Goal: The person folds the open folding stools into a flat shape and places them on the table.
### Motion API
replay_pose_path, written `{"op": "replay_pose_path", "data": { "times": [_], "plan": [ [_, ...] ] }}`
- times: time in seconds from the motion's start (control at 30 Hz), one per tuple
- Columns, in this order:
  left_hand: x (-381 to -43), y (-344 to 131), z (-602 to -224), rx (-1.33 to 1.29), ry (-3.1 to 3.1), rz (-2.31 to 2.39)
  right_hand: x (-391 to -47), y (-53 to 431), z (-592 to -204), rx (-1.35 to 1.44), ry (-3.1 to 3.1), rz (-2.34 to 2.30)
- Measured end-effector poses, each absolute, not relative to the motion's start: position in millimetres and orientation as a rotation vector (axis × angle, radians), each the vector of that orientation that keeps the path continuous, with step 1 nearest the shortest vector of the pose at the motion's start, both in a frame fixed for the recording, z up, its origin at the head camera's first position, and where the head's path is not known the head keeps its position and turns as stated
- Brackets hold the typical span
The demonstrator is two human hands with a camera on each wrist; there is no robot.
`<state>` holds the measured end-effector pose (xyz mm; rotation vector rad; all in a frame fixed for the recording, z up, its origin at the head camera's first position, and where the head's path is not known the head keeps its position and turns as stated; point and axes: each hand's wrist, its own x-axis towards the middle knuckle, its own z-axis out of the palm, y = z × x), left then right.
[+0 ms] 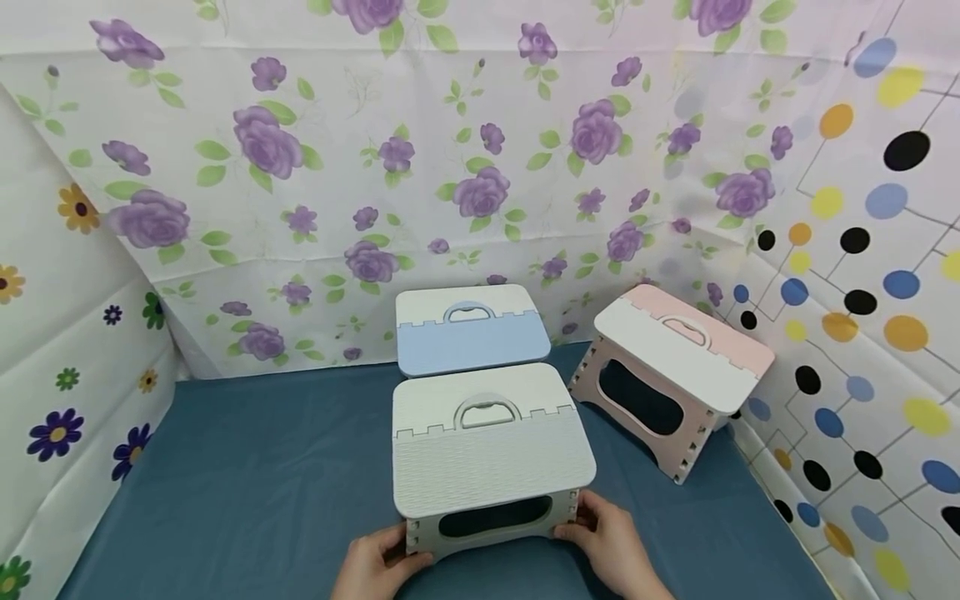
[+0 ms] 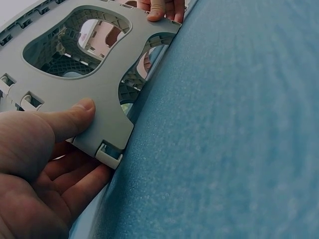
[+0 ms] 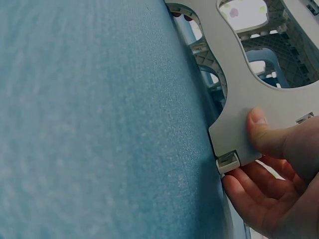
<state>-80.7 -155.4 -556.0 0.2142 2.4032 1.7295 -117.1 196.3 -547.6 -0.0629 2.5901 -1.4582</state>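
Observation:
A grey-green folding step stool [image 1: 491, 462] with a white back half stands unfolded on the dark blue cloth, its handle cutout on top. My left hand [image 1: 381, 563] grips the lower left corner of its front leg panel. In the left wrist view, the thumb [image 2: 79, 117] presses the panel's face while the fingers curl behind its edge. My right hand [image 1: 611, 537] holds the lower right corner likewise. The right wrist view shows the thumb [image 3: 261, 132] on the panel and the fingers under and behind the corner hinge. Both front feet appear to rest on the cloth.
Directly behind stands a blue and white folding stool [image 1: 474, 340], its legs hidden from the head view. A pink and white folding stool [image 1: 660, 367] stands angled at the right. Flowered sheeting [image 1: 315, 208] hangs behind, and dotted sheeting [image 1: 862, 333] bounds the right side of the blue cloth [image 1: 247, 475].

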Motion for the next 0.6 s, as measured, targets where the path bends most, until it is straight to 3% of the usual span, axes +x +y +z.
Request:
{"op": "replay_pose_path", "data": {
  "times": [0.6],
  "plan": [
    [-81.8,-156.8,-557.0,0.223,2.421,1.695,-117.7,196.9,-548.9,-0.094,2.565,-1.474]
  ]
}}
